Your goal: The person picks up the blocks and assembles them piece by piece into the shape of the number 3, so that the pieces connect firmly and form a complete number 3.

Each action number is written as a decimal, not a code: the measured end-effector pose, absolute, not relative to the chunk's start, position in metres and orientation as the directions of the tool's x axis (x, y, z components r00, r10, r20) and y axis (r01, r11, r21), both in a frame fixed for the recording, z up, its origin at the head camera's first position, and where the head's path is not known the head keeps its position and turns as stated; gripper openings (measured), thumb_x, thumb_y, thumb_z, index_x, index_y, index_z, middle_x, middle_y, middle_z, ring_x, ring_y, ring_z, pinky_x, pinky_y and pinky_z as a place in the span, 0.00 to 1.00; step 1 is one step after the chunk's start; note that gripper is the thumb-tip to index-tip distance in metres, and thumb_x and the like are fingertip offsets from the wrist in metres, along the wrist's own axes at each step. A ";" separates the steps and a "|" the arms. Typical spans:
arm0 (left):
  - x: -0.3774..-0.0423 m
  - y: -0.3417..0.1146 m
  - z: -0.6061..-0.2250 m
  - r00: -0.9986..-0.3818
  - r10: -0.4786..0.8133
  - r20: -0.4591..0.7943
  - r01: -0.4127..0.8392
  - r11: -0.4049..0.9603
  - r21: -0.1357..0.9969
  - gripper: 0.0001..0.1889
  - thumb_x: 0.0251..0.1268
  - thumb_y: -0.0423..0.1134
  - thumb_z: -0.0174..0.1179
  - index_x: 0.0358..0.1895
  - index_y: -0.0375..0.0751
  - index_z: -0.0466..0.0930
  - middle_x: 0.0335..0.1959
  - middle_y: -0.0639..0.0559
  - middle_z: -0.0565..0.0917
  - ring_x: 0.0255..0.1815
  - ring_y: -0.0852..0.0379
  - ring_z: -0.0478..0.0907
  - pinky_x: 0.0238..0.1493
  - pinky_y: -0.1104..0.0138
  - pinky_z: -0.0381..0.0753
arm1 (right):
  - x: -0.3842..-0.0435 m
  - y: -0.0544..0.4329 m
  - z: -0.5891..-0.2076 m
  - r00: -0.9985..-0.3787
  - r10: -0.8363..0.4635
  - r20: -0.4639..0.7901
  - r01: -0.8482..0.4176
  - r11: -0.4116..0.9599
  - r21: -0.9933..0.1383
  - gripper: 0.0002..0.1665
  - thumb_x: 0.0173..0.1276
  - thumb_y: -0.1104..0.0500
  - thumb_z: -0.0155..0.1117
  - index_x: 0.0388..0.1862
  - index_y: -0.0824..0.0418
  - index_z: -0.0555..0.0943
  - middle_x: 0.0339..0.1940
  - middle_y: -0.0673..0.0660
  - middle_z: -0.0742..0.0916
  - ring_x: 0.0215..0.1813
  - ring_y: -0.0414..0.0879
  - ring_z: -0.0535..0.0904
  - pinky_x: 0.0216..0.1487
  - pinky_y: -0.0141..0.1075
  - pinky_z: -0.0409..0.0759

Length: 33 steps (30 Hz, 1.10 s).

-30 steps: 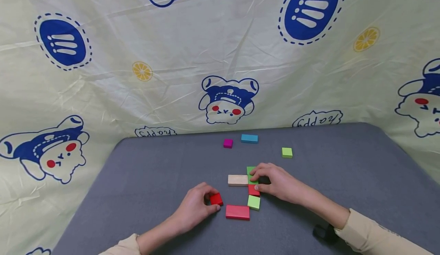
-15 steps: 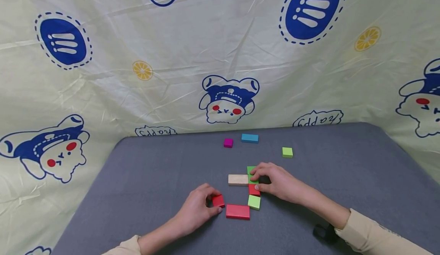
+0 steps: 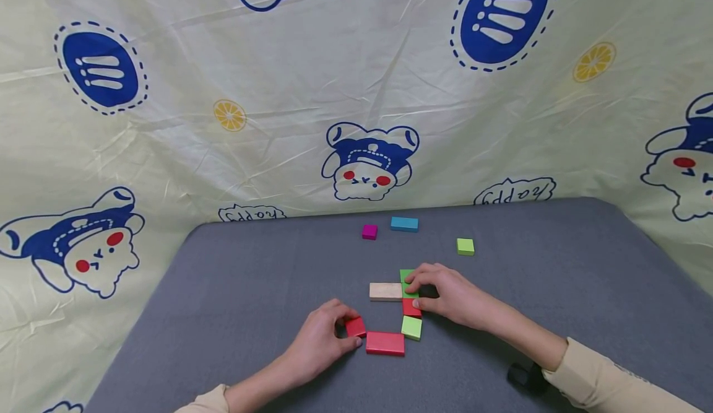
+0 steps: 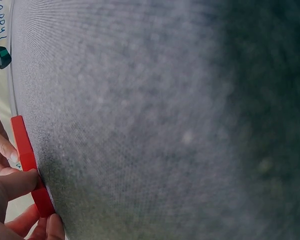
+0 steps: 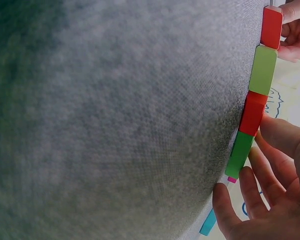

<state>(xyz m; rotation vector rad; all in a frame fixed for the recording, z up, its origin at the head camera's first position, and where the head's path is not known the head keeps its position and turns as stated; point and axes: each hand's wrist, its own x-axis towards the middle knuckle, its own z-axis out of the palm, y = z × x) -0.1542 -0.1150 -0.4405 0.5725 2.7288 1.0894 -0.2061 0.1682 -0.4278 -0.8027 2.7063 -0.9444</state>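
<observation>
My left hand [image 3: 323,342] pinches a small red block [image 3: 355,326] between thumb and fingers, at the left end of a longer red block [image 3: 385,343]. In the left wrist view the small red block [image 4: 43,202] lines up with the long one. My right hand [image 3: 453,295] lies at a column of blocks: its thumb touches a red square block [image 3: 410,308], and its fingertips reach over a green block [image 3: 408,275], partly hidden. A light green block [image 3: 411,327] sits below the red square. A pale wooden block [image 3: 385,291] extends left from the green one.
Toward the back of the grey table [image 3: 267,270] lie a magenta block [image 3: 369,232], a blue block [image 3: 404,224] and a separate light green block [image 3: 465,247]. A black object [image 3: 528,379] shows under the right forearm. A printed curtain [image 3: 278,78] hangs behind the table.
The left hand has moved slightly right with the small red block, bringing it up to the long red block's left end. My right hand and the other blocks keep their places.
</observation>
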 end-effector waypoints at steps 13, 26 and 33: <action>-0.155 -0.118 -0.437 -0.931 0.365 0.026 0.260 0.609 0.749 0.19 0.62 0.46 0.67 0.52 0.41 0.82 0.39 0.59 0.77 0.39 0.60 0.74 0.40 0.67 0.76 | -0.206 0.168 -0.427 -0.844 -0.536 0.018 -0.430 0.658 -0.619 0.11 0.63 0.61 0.71 0.44 0.50 0.86 0.53 0.47 0.81 0.61 0.52 0.73 0.58 0.53 0.73; -0.195 -0.114 -0.440 -0.933 0.347 0.094 0.290 0.571 0.768 0.15 0.64 0.37 0.66 0.52 0.37 0.82 0.40 0.51 0.81 0.42 0.56 0.77 0.45 0.64 0.78 | -0.206 0.168 -0.426 -0.844 -0.536 0.010 -0.426 0.660 -0.619 0.11 0.63 0.61 0.71 0.45 0.51 0.86 0.53 0.47 0.81 0.61 0.52 0.72 0.59 0.53 0.72; -0.211 -0.103 -0.437 -0.929 0.368 0.039 0.252 0.551 0.795 0.18 0.62 0.37 0.68 0.55 0.37 0.80 0.43 0.49 0.81 0.43 0.55 0.77 0.44 0.66 0.78 | -0.205 0.167 -0.426 -0.844 -0.536 0.021 -0.433 0.657 -0.618 0.11 0.63 0.61 0.71 0.44 0.50 0.86 0.53 0.47 0.81 0.61 0.52 0.72 0.59 0.53 0.72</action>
